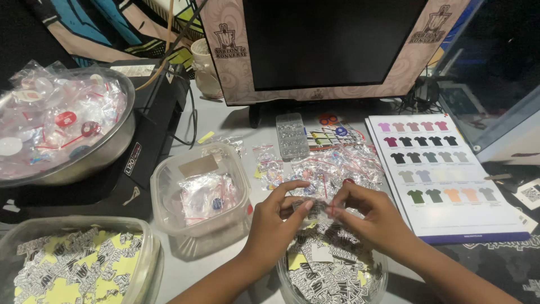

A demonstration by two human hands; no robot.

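Note:
My left hand (277, 219) and my right hand (368, 213) meet above a round clear tub (378, 284) full of black-and-white stickers. Between the fingertips of both hands is a small clear zip bag (318, 209) with a dark sticker at its mouth. Just behind my hands lies a heap of small clear bags with red zip strips (326, 166) on the grey desk. A square clear container (225, 220) holding filled small bags stands to the left of my left hand.
A metal bowl (107, 152) of bagged items sits at the left on a black machine (154, 118). Another tub of stickers (147, 264) is at the lower left. A colour chart of shirts (444, 169) lies at the right. A monitor (332, 45) stands behind.

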